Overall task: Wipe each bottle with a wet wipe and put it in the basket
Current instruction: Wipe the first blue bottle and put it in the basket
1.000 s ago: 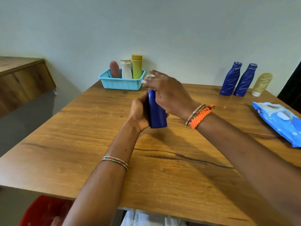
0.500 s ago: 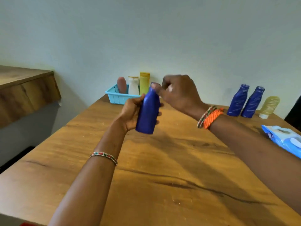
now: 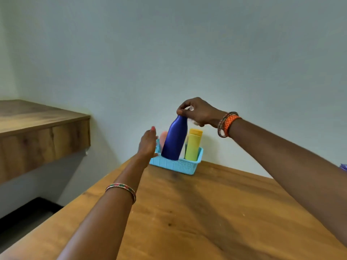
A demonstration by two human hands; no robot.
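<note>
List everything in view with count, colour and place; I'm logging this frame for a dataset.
blue bottle: 1, dark blue, tilted, base in the basket
basket: 1, light blue, far table edge by the wall
yellow bottle: 1, standing in the basket
pink bottle: 1, in the basket, mostly hidden
wet wipe: 1, white, in the right hand
table: 1, wooden
shelf: 1, wooden, at left
right hand: pinches the blue bottle's top
left hand: open beside the basket

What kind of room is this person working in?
Probably a room in a home, though little of it shows. There is a wooden table against a plain pale wall, a wooden shelf or counter to the left, and a small turquoise basket of toiletry-style bottles.
</note>
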